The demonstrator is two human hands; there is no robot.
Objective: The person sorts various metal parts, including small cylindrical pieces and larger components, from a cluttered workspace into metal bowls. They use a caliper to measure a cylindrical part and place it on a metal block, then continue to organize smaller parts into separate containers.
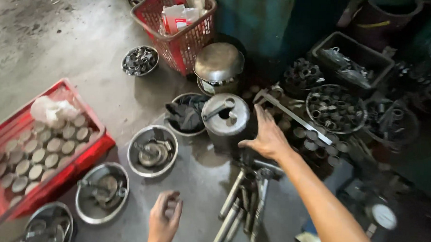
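The right hand [267,137] is stretched out with fingers spread open, its palm and thumb against the right side of a round metal canister [226,121] that stands upright on the concrete floor [75,40]; it grips nothing. A wrench [219,108] lies across the canister's lid. The left hand [165,220] hangs low near the bottom edge, fingers loosely curled and empty, touching nothing.

Just near of the right hand lies a bundle of long steel tools [243,203], their shafts running toward the viewer. Left of the canister sits a bowl holding dark cloth [186,114], and nearer left are three shallow steel bowls [153,150] with metal fittings in them. Far of the canister stands a second tin capped by an upturned steel bowl [219,61].

At the left a red crate [87,154] holds rows of round metal discs and a crumpled white rag [51,111]. Farther back a red basket [187,41] carries papers, with a small bowl of rings [139,60] beside it. To the right, a long metal ruler [297,118] lies over trays of small dark cylindrical parts [335,108], and a dial gauge [383,216] rests near right.
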